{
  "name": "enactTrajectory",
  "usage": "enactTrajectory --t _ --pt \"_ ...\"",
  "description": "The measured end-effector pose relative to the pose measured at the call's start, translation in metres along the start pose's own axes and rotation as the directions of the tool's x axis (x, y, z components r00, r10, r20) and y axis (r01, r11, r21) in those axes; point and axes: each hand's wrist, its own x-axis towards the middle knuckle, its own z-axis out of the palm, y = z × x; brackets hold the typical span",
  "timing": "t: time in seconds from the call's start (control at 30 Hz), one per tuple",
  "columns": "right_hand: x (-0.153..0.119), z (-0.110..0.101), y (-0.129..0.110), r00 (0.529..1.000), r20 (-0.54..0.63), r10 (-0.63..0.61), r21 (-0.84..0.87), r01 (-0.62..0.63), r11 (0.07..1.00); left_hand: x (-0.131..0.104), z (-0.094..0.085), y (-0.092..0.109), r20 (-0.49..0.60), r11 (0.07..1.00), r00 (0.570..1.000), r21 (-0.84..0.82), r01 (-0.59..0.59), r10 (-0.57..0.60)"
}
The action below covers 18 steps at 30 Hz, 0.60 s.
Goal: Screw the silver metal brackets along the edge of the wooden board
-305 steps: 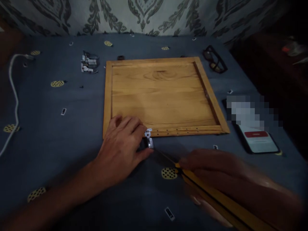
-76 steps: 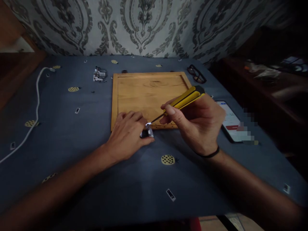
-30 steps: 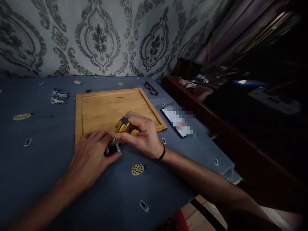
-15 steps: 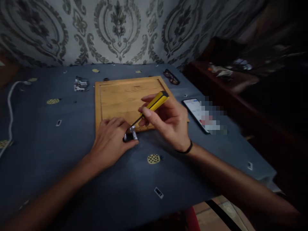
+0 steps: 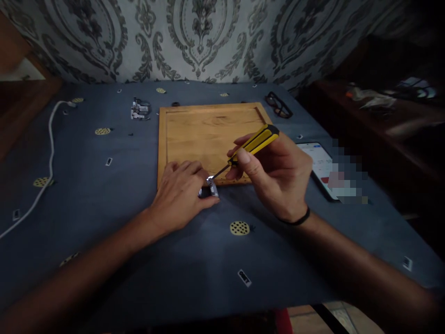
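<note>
- Closely, the right hand (image 5: 280,178) has thumb and fingers clamped on a screwdriver (image 5: 255,144), its ridged handle yellow and black, its thin shaft slanting down toward the left fingertips.
- Left hand (image 5: 181,192): fingers bent over the panel's near edge, thumb pressed to a shiny metal fitting (image 5: 213,189), pinching it against that edge; the screwdriver's tip reaches the fitting, but whether it sits in a screw is too small to tell.
- Under and beyond both hands' fingers, a wooden panel (image 5: 208,132), rectangular, its raised border enclosing a shallow, grained recess.
- Farther out, beyond the left fingers and to their left, clustered metal fittings (image 5: 140,110) and a small dark screw (image 5: 130,134).
- Beyond the right fingers, dark-framed glasses (image 5: 278,105); to their right, a flat phone (image 5: 314,157), partly pixelated.
- Well left of the left fingers, a smooth white cable (image 5: 51,139) curves over pineapple-printed blue cloth (image 5: 146,264).
</note>
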Motion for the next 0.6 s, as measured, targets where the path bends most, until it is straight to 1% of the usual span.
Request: enactTrajectory --t 0.33,0.47,0.6 --pt "-0.0010 0.0008 0.0032 1.000 0.019 -0.021 -0.002 0.021 1.000 -0.0001 -0.0014 0.0007 0.019 1.000 1.000 -0.003 0.005 -0.005" --pt "-0.0022 -0.0003 0.0026 0.997 0.054 -0.049 -0.001 0.049 0.999 -0.0004 -0.0009 0.0004 0.008 1.000 1.000 -0.004 -0.002 0.002" --pt "-0.0048 -0.0019 0.0019 0.994 0.080 -0.075 -0.039 0.078 0.996 -0.0004 0.0000 0.0003 0.007 1.000 1.000 0.009 0.005 -0.005"
